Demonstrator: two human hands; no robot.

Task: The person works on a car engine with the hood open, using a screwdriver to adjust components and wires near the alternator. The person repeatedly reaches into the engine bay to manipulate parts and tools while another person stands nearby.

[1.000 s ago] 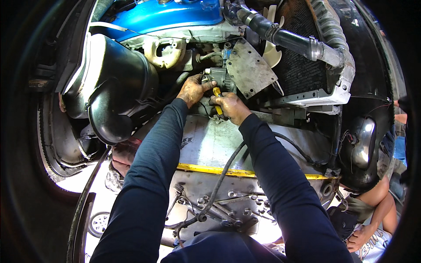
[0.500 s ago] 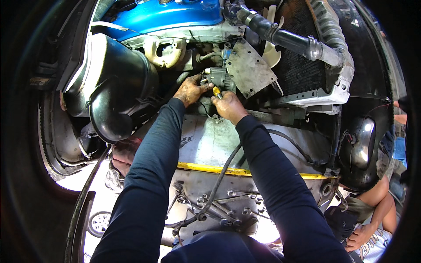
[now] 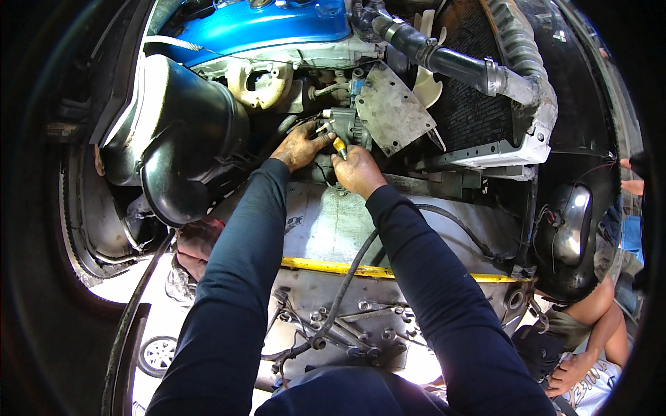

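Below the blue engine cover (image 3: 260, 28), a slip is what I'd guard against: if my right hand (image 3: 357, 170) pushes off line, the yellow tool (image 3: 340, 146) could skid into my left hand (image 3: 297, 147); if that grip slackens, the tool could drop out of reach. It sits inside my right grip, fingers wrapped round it, its yellow end showing just beyond them. My left hand is at the left side of the ribbed metal housing (image 3: 341, 123); whether its grip pinches anything, I cannot tell.

Long navy sleeves (image 3: 239, 256), bare hands (image 3: 297, 147)
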